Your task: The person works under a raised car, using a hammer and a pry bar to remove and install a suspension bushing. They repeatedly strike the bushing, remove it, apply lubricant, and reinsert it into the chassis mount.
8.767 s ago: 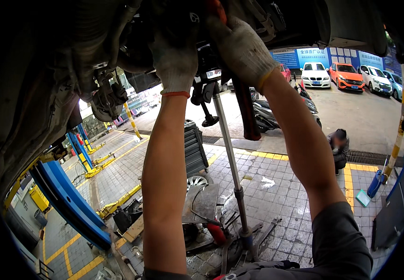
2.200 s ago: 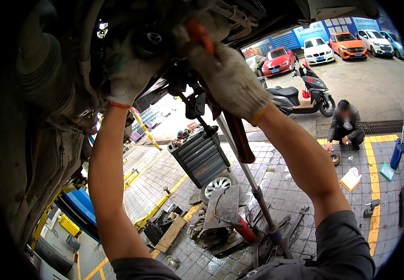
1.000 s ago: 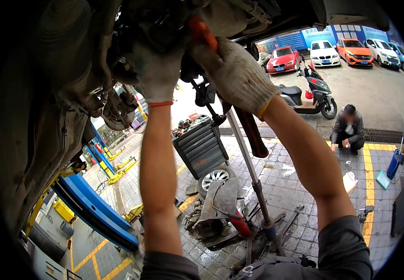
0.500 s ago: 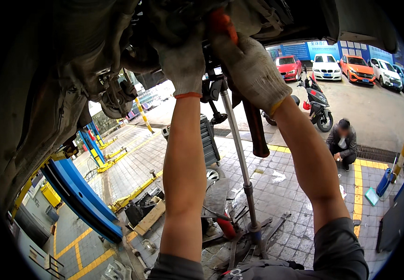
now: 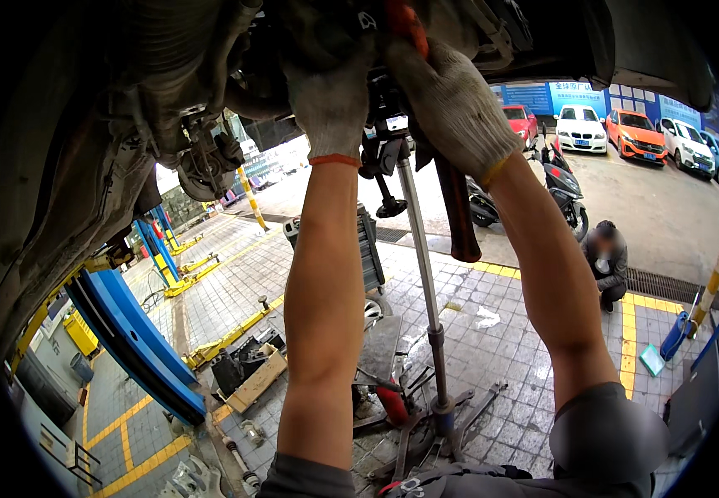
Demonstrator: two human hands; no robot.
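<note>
Both my arms reach up to the underside of a raised vehicle. My left hand, in a white knitted glove with an orange cuff, is up among dark parts; its fingers are lost in shadow. My right hand, in a similar glove with a yellow cuff, is closed around an orange-red object, whose kind I cannot make out. Below that hand hangs a dark handle with orange edging; its upper end is hidden. Between my forearms a telescopic jack stand rises close under the parts near my hands.
A dark tool cabinet stands beyond my left forearm. Blue lift posts, a box of parts and a loose drive shaft are at left. A person crouches at right, near a scooter and parked cars.
The view has shifted slightly, and the floor and stand sit a little differently in it. Both gloves remain up under the vehicle, the right one still around the orange-red object.
</note>
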